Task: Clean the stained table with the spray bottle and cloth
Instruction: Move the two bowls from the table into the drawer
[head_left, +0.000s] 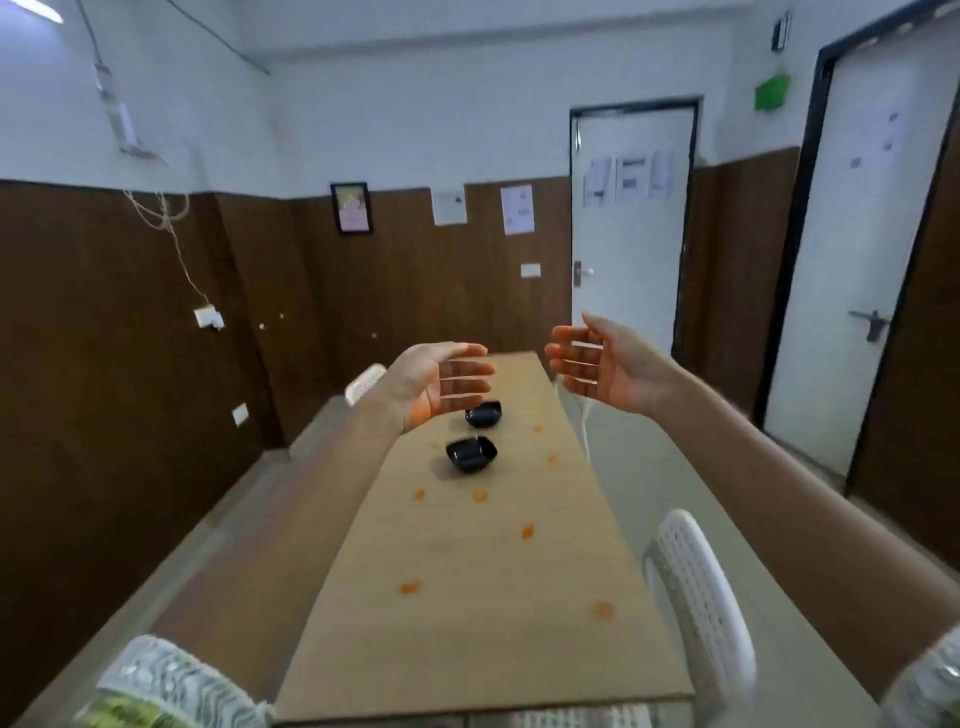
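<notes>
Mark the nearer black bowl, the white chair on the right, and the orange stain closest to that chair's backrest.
nearer black bowl (471, 453): head view, on its dark inside.
white chair (698, 587): head view, on its perforated backrest.
orange stain (603, 610): head view, on the blotch's middle, near the table's right edge.

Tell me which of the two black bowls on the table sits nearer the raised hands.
The far black bowl, just beneath the left hand. The near black bowl sits closer to the camera, clear of both hands.

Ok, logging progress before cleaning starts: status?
Left hand and right hand open, empty, raised. Table has orange stains. Two black bowls in the way.
</notes>
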